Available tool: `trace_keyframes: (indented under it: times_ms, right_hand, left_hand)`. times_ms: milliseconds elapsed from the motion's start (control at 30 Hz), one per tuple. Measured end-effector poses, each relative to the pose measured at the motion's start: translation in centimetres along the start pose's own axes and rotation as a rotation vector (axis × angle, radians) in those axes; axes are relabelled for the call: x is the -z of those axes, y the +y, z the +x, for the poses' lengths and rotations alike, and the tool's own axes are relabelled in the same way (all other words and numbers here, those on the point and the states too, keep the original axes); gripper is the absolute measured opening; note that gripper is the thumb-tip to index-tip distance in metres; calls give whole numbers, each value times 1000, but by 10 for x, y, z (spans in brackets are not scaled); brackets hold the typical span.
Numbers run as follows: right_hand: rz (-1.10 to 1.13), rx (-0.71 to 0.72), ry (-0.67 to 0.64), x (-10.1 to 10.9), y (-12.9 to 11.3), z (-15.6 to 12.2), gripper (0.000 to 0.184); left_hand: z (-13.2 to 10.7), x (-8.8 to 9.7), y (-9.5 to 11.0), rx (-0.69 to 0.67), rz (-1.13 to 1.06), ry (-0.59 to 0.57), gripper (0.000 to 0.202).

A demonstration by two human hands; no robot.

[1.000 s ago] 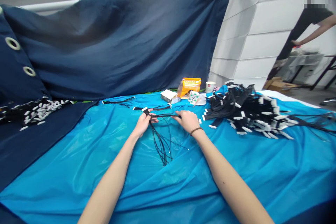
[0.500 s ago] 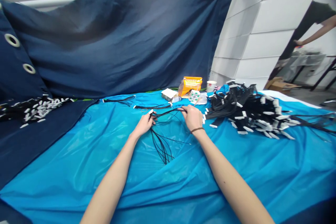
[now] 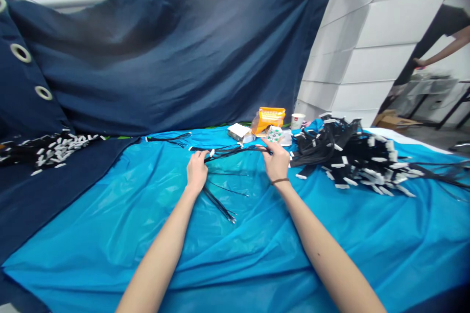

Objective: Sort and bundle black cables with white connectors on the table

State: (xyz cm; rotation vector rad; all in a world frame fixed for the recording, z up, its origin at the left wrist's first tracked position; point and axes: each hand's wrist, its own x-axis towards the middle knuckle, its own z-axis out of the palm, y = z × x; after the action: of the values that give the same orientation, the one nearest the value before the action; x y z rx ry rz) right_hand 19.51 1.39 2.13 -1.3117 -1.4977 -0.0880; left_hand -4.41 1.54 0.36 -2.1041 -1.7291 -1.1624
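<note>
I had a bundle of thin black cables (image 3: 235, 150) stretched between my two hands, just above the blue plastic sheet covering the surface (image 3: 257, 254). My left hand (image 3: 197, 171) was curled shut around it near a small white tag. My right hand (image 3: 277, 160) pinched the other end between thumb and fingertips, so both grips were closed on the same strands. To my mind, doing this well meant an even pull from both sides, firm enough to lay the strands side by side but not so hard that one slipped out, with the pinch close to the ends. The cables looked fine and limp, matte black. Their loose tails (image 3: 220, 204) trailed down from my left hand and lay fanned on the sheet towards me, and one stray strand ran off on its own. A big heap of similar white-tagged cables (image 3: 352, 161) sat just right of my right hand. Behind the bundle stood an orange packet (image 3: 270, 118) and a paper cup (image 3: 297, 120).
</note>
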Motion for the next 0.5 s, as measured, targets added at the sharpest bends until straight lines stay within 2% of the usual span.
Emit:
trace_keyframes:
  times_ms: [133,267,333,400,500]
  right_hand:
    - [45,-33,86,4,7,6,32]
    - [118,-86,97,2,8,6,32]
    - [173,-91,22,-3,5,3,30]
    - [232,-84,-128,-8,1,-1,29]
    - [281,-75,-407,-13,-4,-5,31]
  left_hand:
    - [1,0,-4,38,-63,57,52]
    - [4,-6,-6,25,-295,43,42]
    - [6,-10,-2,76,-488,48,30]
    - [6,-12,3,179,-695,63,22]
    - [7,-9,14,296,-940,101,29]
